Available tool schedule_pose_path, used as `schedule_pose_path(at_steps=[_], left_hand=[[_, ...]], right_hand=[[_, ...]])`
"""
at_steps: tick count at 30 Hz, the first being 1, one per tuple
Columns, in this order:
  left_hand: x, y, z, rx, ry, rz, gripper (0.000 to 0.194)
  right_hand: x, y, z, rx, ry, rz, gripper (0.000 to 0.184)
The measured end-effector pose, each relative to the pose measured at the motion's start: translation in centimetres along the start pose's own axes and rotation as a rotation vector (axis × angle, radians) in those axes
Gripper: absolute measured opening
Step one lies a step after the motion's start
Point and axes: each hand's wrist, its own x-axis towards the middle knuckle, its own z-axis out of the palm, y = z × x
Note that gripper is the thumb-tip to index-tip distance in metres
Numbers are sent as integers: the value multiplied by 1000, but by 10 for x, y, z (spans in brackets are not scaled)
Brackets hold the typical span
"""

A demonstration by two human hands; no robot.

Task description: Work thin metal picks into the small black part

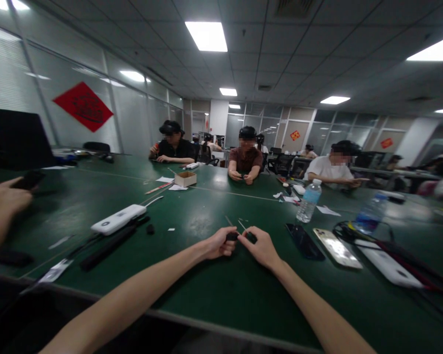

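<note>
Green-topped, broad table ran across the office under white ceiling panels, w/ co-workers seated along its far side. At far left, a co-worker's hand held a dark, blurred object, apart from your own space. Next came a white, oblong plastic device, w/ a long black bar just beside it and a small black block near its end; all prob. set aside to leave the area before you free. Farther back, btwn these and your hands, sat a small open cardboard box.

At center, your left hand was closed round a small black object, prob. to steady it, w/ a thin, dull rod rising near the fingers. Your right hand pinched a thin, pale stick, seemingly for fine control; whether it touched the black object, can't tell. Both hands were together, fingertips nearly meeting above the table, left wrist turned inward, right knuckles up, forearms angled in from either side.

To the right stood a clear, blue-labeled plastic bottle, then a dark phone and a pale gold phone, lying flat within reach.
</note>
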Motion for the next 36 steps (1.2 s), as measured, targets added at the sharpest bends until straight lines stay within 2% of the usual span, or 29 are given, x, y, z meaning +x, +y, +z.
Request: schedule_pose_path(at_steps=[6, 9, 12, 15, 25, 36], left_hand=[[1, 0, -2, 55, 34, 13, 35], [-3, -3, 3, 157, 46, 45, 38], [-8, -6, 7, 289, 125, 136, 47], [-10, -8, 7, 337, 134, 178, 53], [-4, -7, 1, 340, 163, 141, 56], [-2, -7, 11, 379, 202, 121, 51]], right_hand=[[0, -4, -1, -47, -16, -33, 18], [1, -11, 6, 21, -20, 23, 23], [4, -16, 13, 104, -73, 73, 29], [9, -16, 17, 162, -129, 84, 26], [16, -4, 16, 201, -177, 53, 22], [10, 3, 13, 245, -139, 53, 22]])
